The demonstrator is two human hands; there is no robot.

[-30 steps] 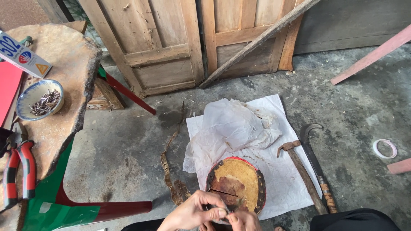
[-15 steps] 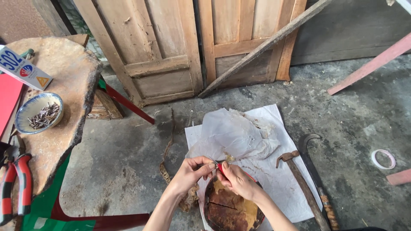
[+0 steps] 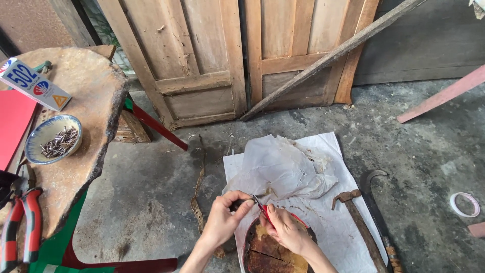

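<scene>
The left hand (image 3: 222, 220) and right hand (image 3: 285, 230) pinch a thin red-handled tool (image 3: 261, 207) between them, just above a round rusty drum (image 3: 270, 250). The drum sits on white paper (image 3: 323, 222) on the floor. A hammer (image 3: 358, 220) lies close by.

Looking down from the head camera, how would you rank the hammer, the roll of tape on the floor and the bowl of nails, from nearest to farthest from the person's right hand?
From the right hand:
1. Hammer, just to its right on the white paper.
2. Roll of tape, far right on the concrete floor.
3. Bowl of nails, far left, up on the stone tabletop.
</scene>
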